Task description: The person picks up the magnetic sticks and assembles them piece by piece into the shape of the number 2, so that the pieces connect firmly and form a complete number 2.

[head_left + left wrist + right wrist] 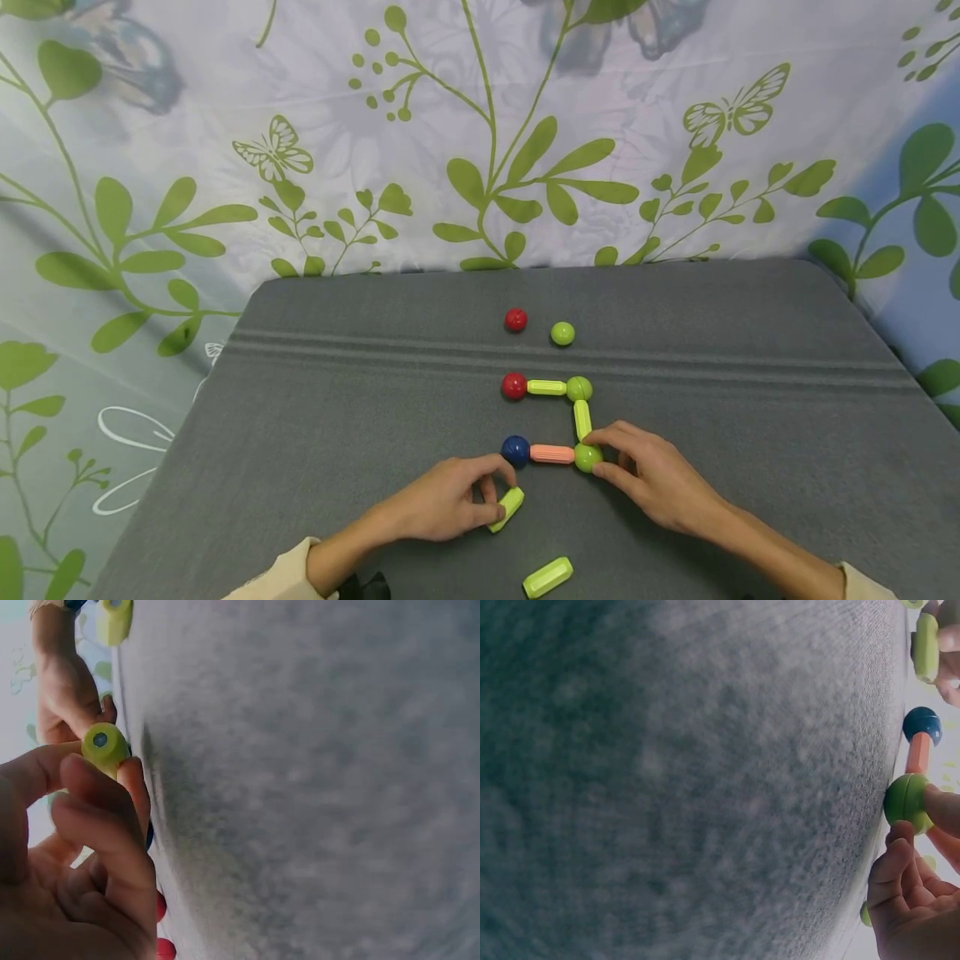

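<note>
My left hand [457,500] pinches a yellow-green magnetic rod [507,509] between thumb and finger, just below the blue ball [515,451]. In the left wrist view the held rod [104,745] shows a round metal magnet in its end. My right hand [660,475] pinches the green ball [588,457] at the near right corner of a joined chain. From that ball a salmon rod [552,454] runs left to the blue ball. A yellow-green rod [582,421] leads up to another green ball [579,388], and a further rod [547,387] joins it to a red ball [513,386].
Beyond the chain lie a loose red ball [516,320] and a loose green ball [562,334]. Another yellow-green rod [547,577] lies near the front edge of the grey cloth-covered table [337,400]. A leaf-patterned curtain [315,133] hangs behind.
</note>
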